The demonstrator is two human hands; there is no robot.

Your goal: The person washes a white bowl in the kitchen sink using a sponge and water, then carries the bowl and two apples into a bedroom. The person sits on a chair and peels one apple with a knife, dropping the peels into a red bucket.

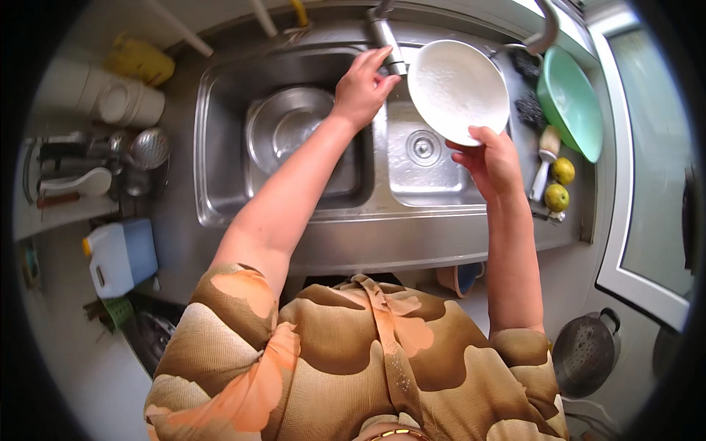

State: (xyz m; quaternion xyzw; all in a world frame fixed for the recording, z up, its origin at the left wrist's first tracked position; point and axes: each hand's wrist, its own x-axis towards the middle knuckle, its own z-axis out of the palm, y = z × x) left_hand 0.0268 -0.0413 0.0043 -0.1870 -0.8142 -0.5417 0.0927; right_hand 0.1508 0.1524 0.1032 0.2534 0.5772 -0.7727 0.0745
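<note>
My right hand (491, 157) grips the near rim of a white bowl or deep plate (458, 91), thumb on the inside and fingers below. The dish is tilted over the right basin (427, 184), and its inner surface looks wet. Close to the metal faucet spout (390, 47) is my left hand (364, 85), thumb and fingers apart. Its fingertips are right beside the spout; whether they touch it I cannot tell. In the left basin (223, 105) sits a round stainless steel bowl (287, 129), partly hidden by my left forearm.
Right of the sink are a green plastic basin (571, 105), dark scrubbing pads (529, 109), a white-handled brush (543, 162) and two yellowish round fruits (557, 197). Utensils, including a slotted ladle (150, 149), lie at left above a plastic jug (124, 256). A metal colander (586, 354) hangs at lower right.
</note>
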